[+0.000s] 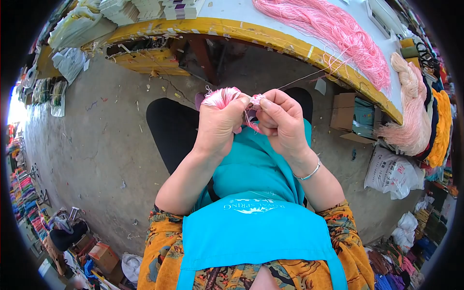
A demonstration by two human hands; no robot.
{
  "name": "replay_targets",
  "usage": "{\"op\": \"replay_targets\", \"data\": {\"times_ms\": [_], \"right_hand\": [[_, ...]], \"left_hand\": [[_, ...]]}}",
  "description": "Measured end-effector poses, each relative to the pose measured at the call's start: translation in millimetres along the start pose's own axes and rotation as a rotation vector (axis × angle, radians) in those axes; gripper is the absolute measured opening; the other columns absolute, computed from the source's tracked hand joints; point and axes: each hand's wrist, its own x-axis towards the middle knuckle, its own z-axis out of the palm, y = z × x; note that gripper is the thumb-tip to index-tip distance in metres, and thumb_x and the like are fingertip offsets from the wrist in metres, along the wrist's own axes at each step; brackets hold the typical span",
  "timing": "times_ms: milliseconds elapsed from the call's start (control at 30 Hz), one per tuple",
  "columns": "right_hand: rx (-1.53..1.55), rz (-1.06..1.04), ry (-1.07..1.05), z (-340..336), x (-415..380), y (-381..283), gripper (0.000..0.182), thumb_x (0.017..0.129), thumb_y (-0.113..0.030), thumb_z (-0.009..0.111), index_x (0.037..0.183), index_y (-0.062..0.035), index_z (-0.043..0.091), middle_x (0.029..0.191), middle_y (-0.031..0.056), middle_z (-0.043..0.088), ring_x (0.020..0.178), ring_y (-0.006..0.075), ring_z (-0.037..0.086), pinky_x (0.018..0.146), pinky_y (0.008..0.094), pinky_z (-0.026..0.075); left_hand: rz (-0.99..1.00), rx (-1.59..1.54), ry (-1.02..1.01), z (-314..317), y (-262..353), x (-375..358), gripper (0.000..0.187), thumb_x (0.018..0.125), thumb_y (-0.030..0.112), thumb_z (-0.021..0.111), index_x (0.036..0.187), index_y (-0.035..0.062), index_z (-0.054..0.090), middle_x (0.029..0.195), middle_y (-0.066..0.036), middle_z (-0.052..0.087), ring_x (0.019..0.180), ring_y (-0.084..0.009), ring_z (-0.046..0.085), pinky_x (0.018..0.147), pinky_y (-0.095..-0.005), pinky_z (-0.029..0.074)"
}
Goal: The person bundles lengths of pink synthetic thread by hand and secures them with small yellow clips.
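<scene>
My left hand (217,121) is closed around a bundled skein of pink and white thread (223,96), whose looped end fans out above the fist. Close beside it, my right hand (281,116) pinches the narrow, twisted end of the same skein (257,100) between thumb and fingers. Some loose pink strands (250,118) hang down between the two hands. Both hands are held over my lap, above the turquoise apron (256,159). The fingers partly hide the middle of the skein.
Ahead is a table with a yellow edge (232,30), bearing a long heap of pink thread (333,36). Peach and orange skeins (440,130) hang at the right. An open cardboard box (344,110) and a white sack (390,171) stand on the floor. Several paper stacks (181,9) lie at the far left.
</scene>
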Motion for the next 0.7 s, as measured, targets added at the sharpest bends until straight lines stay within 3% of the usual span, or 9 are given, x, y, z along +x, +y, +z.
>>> {"op": "replay_targets", "data": {"times_ms": [200, 333, 433, 500, 600, 700], "right_hand": [[0.187, 0.075, -0.014, -0.7, -2.2, -6.2, 0.013, 0.097, -0.011, 0.054, 0.089, -0.0018, 0.058, 0.059, -0.0069, 0.037, 0.047, 0.0012, 0.027, 0.040, 0.0185, 0.019], [0.227, 0.015, 0.061, -10.4, -3.4, -21.1, 0.011, 0.097, -0.010, 0.054, 0.091, -0.0024, 0.059, 0.060, -0.0065, 0.034, 0.049, 0.0018, 0.027, 0.041, 0.0178, 0.020], [0.210, -0.020, 0.095, -20.2, -0.6, -25.8, 0.011, 0.097, -0.010, 0.054, 0.093, -0.0023, 0.060, 0.059, -0.0066, 0.035, 0.049, 0.0020, 0.028, 0.041, 0.0178, 0.021], [0.087, -0.046, 0.208, -24.4, 1.4, -24.9, 0.011, 0.096, -0.011, 0.055, 0.092, -0.0022, 0.061, 0.059, -0.0071, 0.035, 0.049, 0.0020, 0.027, 0.041, 0.0179, 0.021], [0.042, -0.019, 0.199, -22.1, -2.6, -23.4, 0.012, 0.096, -0.011, 0.055, 0.092, -0.0021, 0.062, 0.058, -0.0071, 0.037, 0.048, 0.0014, 0.028, 0.041, 0.0181, 0.021], [0.035, 0.005, 0.175, -22.3, -3.7, -21.7, 0.012, 0.097, -0.011, 0.055, 0.092, -0.0019, 0.061, 0.058, -0.0069, 0.038, 0.048, 0.0013, 0.028, 0.041, 0.0181, 0.021]], "left_hand": [[0.025, -0.038, 0.029, -6.9, -2.5, 3.4, 0.016, 0.089, 0.007, 0.060, 0.073, 0.0081, 0.060, 0.059, 0.008, 0.046, 0.050, -0.0008, 0.034, 0.044, -0.0210, 0.024], [0.056, -0.066, 0.075, -22.0, 0.4, 10.0, 0.017, 0.089, 0.007, 0.062, 0.073, 0.0073, 0.059, 0.058, 0.009, 0.042, 0.047, 0.0000, 0.030, 0.043, -0.0206, 0.020], [0.080, 0.033, 0.094, -27.1, 3.3, 15.5, 0.010, 0.092, 0.010, 0.060, 0.084, 0.0039, 0.062, 0.054, 0.007, 0.042, 0.044, -0.0014, 0.028, 0.043, -0.0211, 0.020], [0.064, 0.020, 0.187, -29.6, 8.7, 24.3, 0.015, 0.089, 0.010, 0.065, 0.075, 0.0058, 0.062, 0.055, 0.010, 0.041, 0.046, 0.0001, 0.028, 0.042, -0.0215, 0.018], [0.107, -0.061, 0.341, -56.2, 11.9, 59.2, 0.015, 0.086, 0.008, 0.068, 0.073, 0.0089, 0.062, 0.053, 0.011, 0.036, 0.042, -0.0011, 0.025, 0.040, -0.0224, 0.015], [0.205, -0.155, 0.574, -91.8, 15.8, 103.0, 0.027, 0.081, 0.008, 0.073, 0.065, 0.0135, 0.052, 0.051, 0.009, 0.033, 0.039, -0.0028, 0.025, 0.038, -0.0238, 0.015]]}}
